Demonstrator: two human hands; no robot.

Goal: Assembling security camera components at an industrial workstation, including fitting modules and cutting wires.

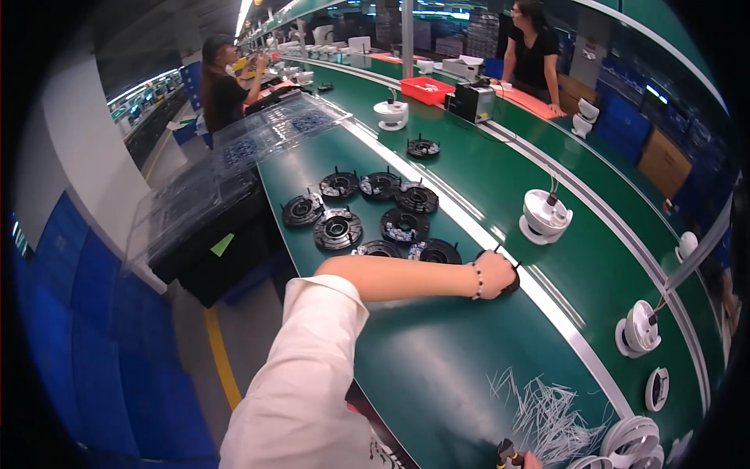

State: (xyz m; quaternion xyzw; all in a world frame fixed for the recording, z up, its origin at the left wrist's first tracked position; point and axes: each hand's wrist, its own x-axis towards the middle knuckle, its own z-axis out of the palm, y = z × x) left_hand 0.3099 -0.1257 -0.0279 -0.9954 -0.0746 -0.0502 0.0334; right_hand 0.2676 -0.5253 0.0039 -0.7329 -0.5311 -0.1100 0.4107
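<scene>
While the left hand (pixel 495 275) reaches far right across the worktop (pixel 437 367), it's closed over a black disc (pixel 512 283) at the belt edge, disc mostly hidden under it. Right hand (pixel 525 461) low at frame bottom, nr white ties (pixel 547 406); grip can't tell.

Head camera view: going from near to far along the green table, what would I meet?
Scattered white cable ties → a hand covering a black round part → cluster of black round discs → lone black disc → white dome housing → red plastic tray.
</scene>
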